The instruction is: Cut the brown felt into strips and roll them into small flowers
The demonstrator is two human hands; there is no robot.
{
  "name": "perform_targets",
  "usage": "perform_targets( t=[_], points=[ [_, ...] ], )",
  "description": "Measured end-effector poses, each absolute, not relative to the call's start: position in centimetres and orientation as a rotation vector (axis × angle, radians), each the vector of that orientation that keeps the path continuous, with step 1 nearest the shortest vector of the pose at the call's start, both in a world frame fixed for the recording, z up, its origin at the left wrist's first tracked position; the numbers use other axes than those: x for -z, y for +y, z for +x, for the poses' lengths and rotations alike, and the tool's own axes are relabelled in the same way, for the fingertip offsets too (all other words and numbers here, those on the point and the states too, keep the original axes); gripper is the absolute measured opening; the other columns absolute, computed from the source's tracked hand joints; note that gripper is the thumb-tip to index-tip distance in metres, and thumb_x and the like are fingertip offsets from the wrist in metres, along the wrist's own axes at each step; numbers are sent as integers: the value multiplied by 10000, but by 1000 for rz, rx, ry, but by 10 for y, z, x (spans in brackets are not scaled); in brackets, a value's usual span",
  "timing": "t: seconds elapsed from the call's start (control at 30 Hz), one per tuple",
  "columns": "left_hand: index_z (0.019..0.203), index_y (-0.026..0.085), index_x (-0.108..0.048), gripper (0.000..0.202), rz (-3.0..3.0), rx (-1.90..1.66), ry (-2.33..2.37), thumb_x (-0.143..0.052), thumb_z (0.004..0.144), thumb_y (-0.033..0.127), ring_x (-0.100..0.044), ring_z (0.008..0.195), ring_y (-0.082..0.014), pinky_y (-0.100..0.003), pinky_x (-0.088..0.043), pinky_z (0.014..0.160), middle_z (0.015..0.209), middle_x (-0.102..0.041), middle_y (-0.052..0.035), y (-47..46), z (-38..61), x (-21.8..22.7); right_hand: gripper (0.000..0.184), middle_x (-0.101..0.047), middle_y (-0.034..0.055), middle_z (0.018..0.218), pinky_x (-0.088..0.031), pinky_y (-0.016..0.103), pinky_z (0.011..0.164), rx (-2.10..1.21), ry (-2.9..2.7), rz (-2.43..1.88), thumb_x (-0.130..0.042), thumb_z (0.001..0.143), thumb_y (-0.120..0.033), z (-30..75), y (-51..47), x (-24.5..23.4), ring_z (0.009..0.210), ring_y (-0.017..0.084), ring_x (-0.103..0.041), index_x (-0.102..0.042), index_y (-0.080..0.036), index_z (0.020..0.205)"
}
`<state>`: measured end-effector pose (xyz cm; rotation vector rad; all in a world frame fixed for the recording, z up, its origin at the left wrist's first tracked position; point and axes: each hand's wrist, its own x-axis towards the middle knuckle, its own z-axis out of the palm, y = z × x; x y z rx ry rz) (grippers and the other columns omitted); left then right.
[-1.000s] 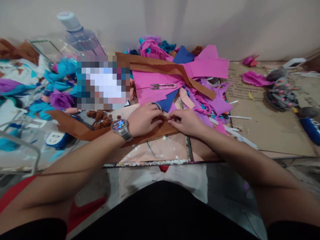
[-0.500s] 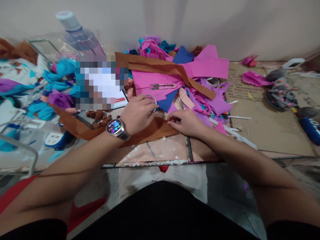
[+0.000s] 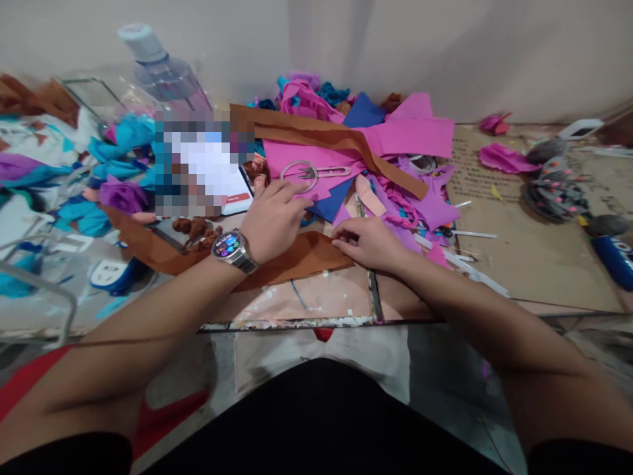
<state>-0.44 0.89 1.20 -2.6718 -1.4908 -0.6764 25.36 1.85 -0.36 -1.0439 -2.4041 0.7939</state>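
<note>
My left hand, with a watch at the wrist, has its fingers curled at the near edge of a thin pale ring. The ring is upright or tilted; thread snips show partly through it, lying on pink paper. My right hand is closed, thumb and fingertips pinched at the right end of a brown paper strip that lies on the table in front of me. My left wrist and forearm cover part of that strip.
A phone, partly blurred out, and a bottle stand left of centre. Purple and blue paper flowers crowd the left side. Behind my hands lie paper scraps and another brown strip. Cardboard and a pin cushion are at right.
The pale ring has moved up and away from me, from beside my left fingers to in front of the snips. My left hand has shifted slightly; my right hand stays at the brown strip.
</note>
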Motion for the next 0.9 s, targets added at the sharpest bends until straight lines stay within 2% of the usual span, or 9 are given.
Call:
perform_targets(
  t=[0.13,0.4,0.9],
  points=[
    [1181,221,-774,305,-2875,691,-1313,-521,1047,324,-630,1150,-280,-482,-475,1044,1232,-749,-108,2,7,-11,94,-748,16,802,-453,276,706,-812,-2396,-1039,-676,923,-229,254,19,4,705,151,-638,-762,-192,921],
    [1083,242,-808,276,-2920,546,-1292,-537,1054,281,-633,1036,-262,-441,-470,935,1094,-783,-79,0,14,-3,83,-741,16,813,-458,276,713,-784,-2412,-1027,-680,923,-221,254,18,6,723,157,-644,-755,-194,947],
    [1050,221,-815,239,-2883,500,-1330,-578,1011,227,-626,1034,-256,-422,-470,936,1085,-772,-92,2,11,-4,135,-780,70,948,-526,326,812,-628,-2455,-899,-649,925,-168,256,21,9,862,210,-694,-767,-193,987]
  ],
)
